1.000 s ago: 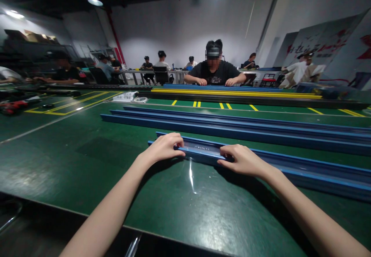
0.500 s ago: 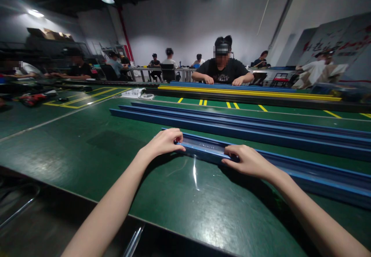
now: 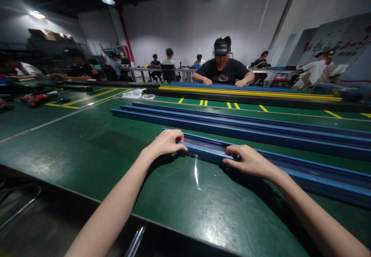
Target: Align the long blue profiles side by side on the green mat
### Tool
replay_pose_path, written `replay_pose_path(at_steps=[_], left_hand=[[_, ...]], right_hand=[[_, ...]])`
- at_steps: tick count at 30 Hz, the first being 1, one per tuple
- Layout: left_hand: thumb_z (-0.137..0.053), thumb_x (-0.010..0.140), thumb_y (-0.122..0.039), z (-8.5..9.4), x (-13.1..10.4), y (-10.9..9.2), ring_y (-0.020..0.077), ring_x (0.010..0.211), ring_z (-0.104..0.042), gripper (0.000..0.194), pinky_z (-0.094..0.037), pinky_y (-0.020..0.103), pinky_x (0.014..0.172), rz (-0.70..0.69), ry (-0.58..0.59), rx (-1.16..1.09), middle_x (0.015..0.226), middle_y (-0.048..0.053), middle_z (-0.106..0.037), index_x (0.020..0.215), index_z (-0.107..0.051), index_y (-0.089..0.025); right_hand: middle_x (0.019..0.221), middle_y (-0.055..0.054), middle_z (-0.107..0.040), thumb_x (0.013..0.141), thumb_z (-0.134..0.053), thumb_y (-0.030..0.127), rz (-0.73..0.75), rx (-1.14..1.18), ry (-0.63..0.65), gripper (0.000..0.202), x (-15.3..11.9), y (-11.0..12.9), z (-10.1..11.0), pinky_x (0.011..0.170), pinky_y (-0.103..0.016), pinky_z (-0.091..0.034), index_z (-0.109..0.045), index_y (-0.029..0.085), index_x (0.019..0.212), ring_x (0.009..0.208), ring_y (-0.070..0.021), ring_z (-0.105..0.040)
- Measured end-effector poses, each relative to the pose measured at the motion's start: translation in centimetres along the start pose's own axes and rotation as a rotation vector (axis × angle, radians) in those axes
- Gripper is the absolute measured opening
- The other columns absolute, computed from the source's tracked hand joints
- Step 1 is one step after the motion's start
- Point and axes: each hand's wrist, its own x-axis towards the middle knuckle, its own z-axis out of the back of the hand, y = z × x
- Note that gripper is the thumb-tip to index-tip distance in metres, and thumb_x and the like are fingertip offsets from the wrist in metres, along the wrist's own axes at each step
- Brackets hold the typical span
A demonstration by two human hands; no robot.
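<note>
A long blue U-shaped channel (image 3: 205,150) lies on the green table and runs out of view at the right. My left hand (image 3: 166,143) pinches its near wall close to the left end, thumb outside and fingers curled over the top edge. Farther right along the same wall, my right hand (image 3: 246,160) is closed on the channel in a like pinch. The hollow of the channel faces up between my hands. My left hand hides part of the channel's left end.
Behind it lie more long blue channels (image 3: 174,121). A yellow strip (image 3: 246,93) and a black rail stretch across the table's far side, where a co-worker (image 3: 222,69) rests both hands on another blue piece. White paper (image 3: 133,93) lies left of them. The green table's (image 3: 72,148) front edge is near me.
My hands keep their hold on the blue channel. The whole view has shifted very slightly; the channel shows no clear movement on the table.
</note>
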Motion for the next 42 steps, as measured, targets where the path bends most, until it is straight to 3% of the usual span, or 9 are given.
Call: replay_pose_path(at_steps=[11,16,22,28,33,42], left_hand=[[-0.059,0.067,-0.043,-0.1,-0.2,0.1,0.0117,0.059,-0.048,0.027,-0.028,0.021,0.052,0.045,0.036,0.04,0.067,-0.001,-0.056,0.066,-0.054,-0.017],[-0.051,0.072,-0.053,0.0,-0.3,0.4,0.0143,0.064,-0.052,0.036,-0.029,0.021,0.052,0.075,0.13,0.052,0.073,0.001,-0.06,0.071,-0.058,-0.018],[-0.05,0.072,-0.054,0.1,-0.2,0.4,0.0157,0.068,-0.056,0.038,-0.031,0.021,0.055,0.062,0.133,0.067,0.075,0.002,-0.064,0.075,-0.064,-0.019],[-0.047,0.071,-0.058,0.2,-0.2,0.3,0.0141,0.053,-0.052,0.045,-0.024,0.022,0.048,0.091,0.135,0.132,0.056,0.003,-0.06,0.059,-0.062,-0.017],[-0.049,0.07,-0.058,0.2,-0.2,0.2,0.0135,0.05,-0.05,0.045,-0.023,0.022,0.047,0.096,0.123,0.122,0.052,0.002,-0.058,0.056,-0.061,-0.017],[-0.041,0.072,-0.063,0.3,-0.4,1.0,0.0173,0.063,-0.054,0.051,-0.029,0.023,0.052,0.113,0.134,0.132,0.07,0.005,-0.063,0.066,-0.063,-0.018]], right_hand=[[0.073,-0.004,-0.06,0.077,-0.043,0.04,-0.004,-0.022,0.015,0.026,0.0,0.1,0.1,0.058,-0.024,-0.034,-0.056,0.018,0.076,0.064,-0.0144,-0.052],[0.083,-0.006,-0.062,0.078,-0.042,0.04,0.014,-0.049,0.011,0.028,0.0,-0.1,-0.1,0.063,-0.025,-0.037,-0.059,0.018,0.084,0.073,-0.0171,-0.055],[0.106,-0.009,-0.06,0.079,-0.042,0.037,0.095,-0.043,0.033,0.034,-0.1,-0.2,-0.1,0.08,-0.029,-0.038,-0.057,0.018,0.103,0.095,-0.0207,-0.054],[0.097,-0.009,-0.061,0.079,-0.042,0.036,0.1,-0.06,0.08,0.03,0.1,0.1,0.1,0.077,-0.029,-0.04,-0.058,0.017,0.096,0.089,-0.0204,-0.055],[0.092,-0.009,-0.061,0.079,-0.043,0.036,0.086,-0.056,0.088,0.027,0.2,0.1,0.1,0.074,-0.028,-0.04,-0.059,0.017,0.091,0.085,-0.0196,-0.055],[0.113,-0.008,-0.055,0.077,-0.046,0.036,0.126,-0.019,0.098,0.038,0.8,0.7,0.0,0.086,-0.03,-0.038,-0.053,0.017,0.109,0.101,-0.0202,-0.051]])
